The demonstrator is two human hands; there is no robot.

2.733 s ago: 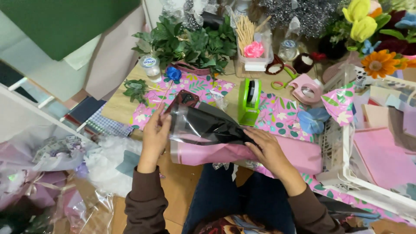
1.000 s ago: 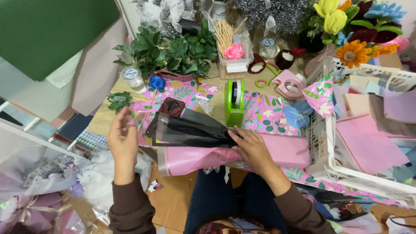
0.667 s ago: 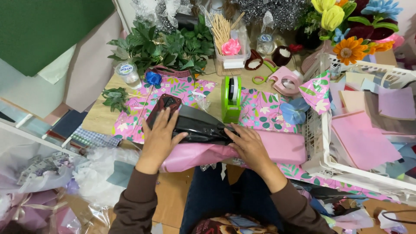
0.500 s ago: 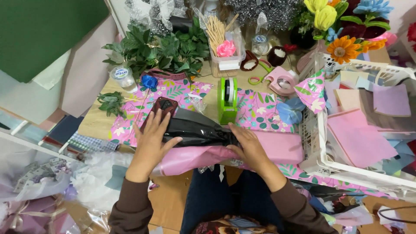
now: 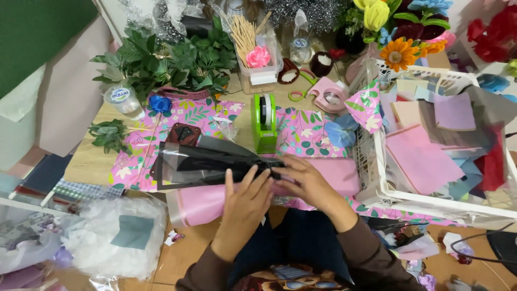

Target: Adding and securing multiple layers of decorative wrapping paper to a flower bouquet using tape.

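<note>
**Both hands gather the dark wrap at the near edge of the desk**

We see our left hand laid flat with fingers spread on the pink wrapping sheet, pressing it down rather than closing on anything. Our right hand curls around the pinched end of the dark translucent wrapping sheet, where the film bunches to a narrow neck. Both sheets lie across the near edge of the desk, the dark one on top, fanning open toward the left.

We judge the film light, thin and slippery, likely to crinkle and spring back if released; the gathered neck looks like the firmest place to grip, while the wide open end would just flop. The pink sheet seems softer and a little stiffer, and it overhangs the near edge.

Just behind the hands stands a green tape dispenser, close enough to catch a lifted sheet. Floral-printed paper covers the middle of the desk. A blue paper flower and a leafy sprig lie toward the left edge. Artificial foliage fills the far left. A white basket of coloured paper squares crowds the right edge.
</note>
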